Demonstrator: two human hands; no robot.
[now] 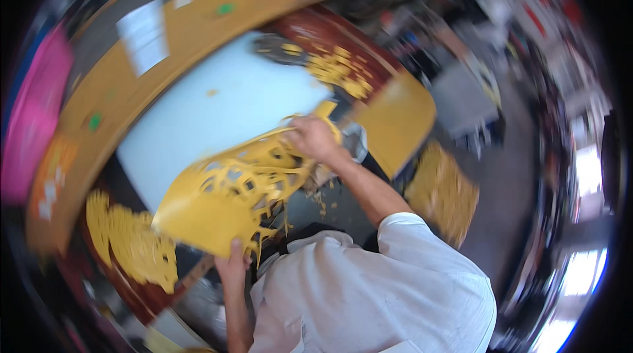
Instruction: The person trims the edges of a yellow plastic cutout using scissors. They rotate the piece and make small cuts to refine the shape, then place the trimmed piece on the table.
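A thin yellow sheet [203, 216] is stretched between my two hands, tilted above the near part of a pale cutting board [217, 102]. Its near left part is solid, while the rest is a web of cut-out holes with loose strips dangling. My left hand [234, 262] pinches the near edge at the lower left. My right hand [312, 138] is closed on the strips at the far right end. Past the board's far right corner lie many small yellow cut pieces [339, 72]. Close to them is a dark flat round object [280, 48], blurred.
A wide tan machine beam [109, 89] with a white paper [144, 36] on it runs along the far left side. Layered yellow cut shapes [135, 241] lie at the left. Plain yellow sheet material [399, 119] rests at the right, beside a yellow heap [443, 191] lower down.
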